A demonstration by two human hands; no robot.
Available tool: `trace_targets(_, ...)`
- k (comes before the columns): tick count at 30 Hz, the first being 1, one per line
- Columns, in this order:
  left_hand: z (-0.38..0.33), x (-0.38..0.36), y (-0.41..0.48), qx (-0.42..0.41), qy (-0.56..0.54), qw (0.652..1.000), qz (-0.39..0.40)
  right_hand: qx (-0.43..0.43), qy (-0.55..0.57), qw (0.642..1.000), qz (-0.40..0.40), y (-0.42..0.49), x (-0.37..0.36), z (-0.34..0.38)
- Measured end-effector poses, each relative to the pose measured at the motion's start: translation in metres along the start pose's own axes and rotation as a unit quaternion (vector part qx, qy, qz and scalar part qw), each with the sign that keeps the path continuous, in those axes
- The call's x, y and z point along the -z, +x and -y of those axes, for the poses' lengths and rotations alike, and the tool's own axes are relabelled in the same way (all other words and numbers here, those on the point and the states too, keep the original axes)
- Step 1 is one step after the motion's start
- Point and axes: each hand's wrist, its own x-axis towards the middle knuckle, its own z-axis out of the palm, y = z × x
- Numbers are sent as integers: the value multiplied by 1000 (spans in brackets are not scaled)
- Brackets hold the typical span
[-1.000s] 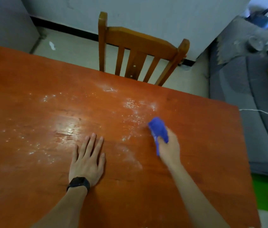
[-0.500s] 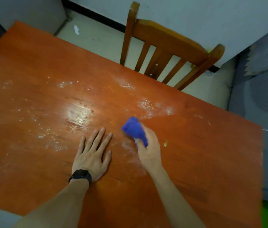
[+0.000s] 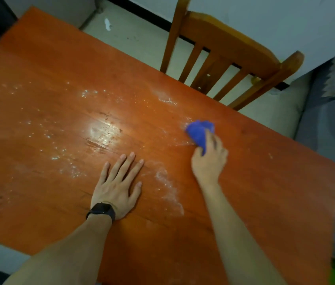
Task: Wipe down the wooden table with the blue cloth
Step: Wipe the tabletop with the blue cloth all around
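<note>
Behind the wooden table (image 3: 265, 192), a chair (image 3: 228, 56); right hand (image 3: 208, 161) grips blue cloth (image 3: 198, 132)

The table (image 3: 265, 202) is almost bare, so the hands have flat room across nearly all of it; the left hand (image 3: 117, 186) lies spread flat near the middle and blocks a sweep from that side; the right hand (image 3: 208, 159), closed round the blue cloth (image 3: 198, 131), sits beyond and to its right with open wood between them; past the far edge a wooden chair (image 3: 230, 50) stands close, perhaps touching the table, though the blur hides the gap; the right-hand end of the table lies open.
</note>
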Motion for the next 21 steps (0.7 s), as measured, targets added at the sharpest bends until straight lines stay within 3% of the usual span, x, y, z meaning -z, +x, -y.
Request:
trace_targets(3,-2,0,-1,1,0,1000,2,44,141,982,114,-24,-13,22)
trace_targets(4,-2,0,0,4,-2,1000,2,15,210,970,120,-32,-9,28)
trace_targets(7,-4,1,0,1,-3,1000,1,-171,350,920,41,-29,24,-7)
trace_targets(11,-4,1,-1,0,1,1000,-1,-253,148,956,13,-37,56,-75)
trace_targets(13,-4,0,-1,-2,0,1000,-1,-223,46,973,-38,-43,60,-96)
trace_targets(15,-4,0,-1,-1,4,1000,0,-180,12,979,-89,-46,57,-99)
trace_targets(17,-5,-1,-1,-2,4,1000,-6,-157,16,985,-64,-51,52,-88)
trace_targets(19,-6,-1,-1,-5,1,1000,-8,-135,-47,989,-23,-59,36,-75)
trace_targets(21,-5,-1,-2,-5,8,1000,-7,-92,-98,990,-30,-68,19,-67)
